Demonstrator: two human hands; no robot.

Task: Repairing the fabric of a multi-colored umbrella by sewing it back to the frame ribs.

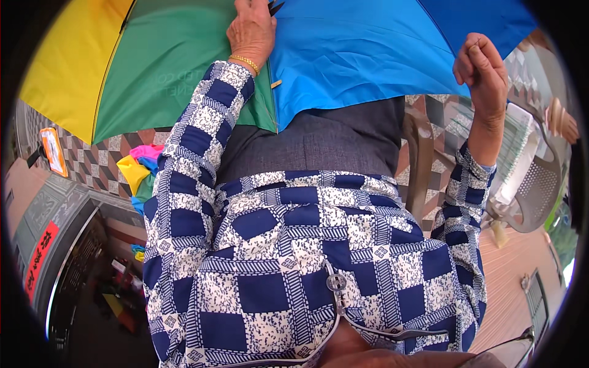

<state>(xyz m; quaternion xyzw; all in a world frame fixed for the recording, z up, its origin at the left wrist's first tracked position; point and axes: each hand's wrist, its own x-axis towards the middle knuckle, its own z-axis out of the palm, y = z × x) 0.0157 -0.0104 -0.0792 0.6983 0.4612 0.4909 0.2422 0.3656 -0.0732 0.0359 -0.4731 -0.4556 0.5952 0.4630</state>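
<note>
An open umbrella [343, 55] with yellow, green and blue panels lies across my lap, over grey trousers. My left hand [251, 30] rests on it at the seam between the green and blue panels and grips the cloth there. Dark pointed tips [276, 7] stick out beside its fingers. A gold bracelet circles that wrist. My right hand [481, 64] is raised above the blue panel's right edge, fingertips pinched together. I see nothing between them; anything as thin as a thread would be too fine to show. Both sleeves are blue-and-white checked.
A bundle of bright umbrella cloth [138, 168] lies on the patterned tile floor at the left, near an orange-framed sign [52, 150]. A brown plastic chair [423, 159] stands by my right knee. Beyond it stands a grey perforated chair [534, 190].
</note>
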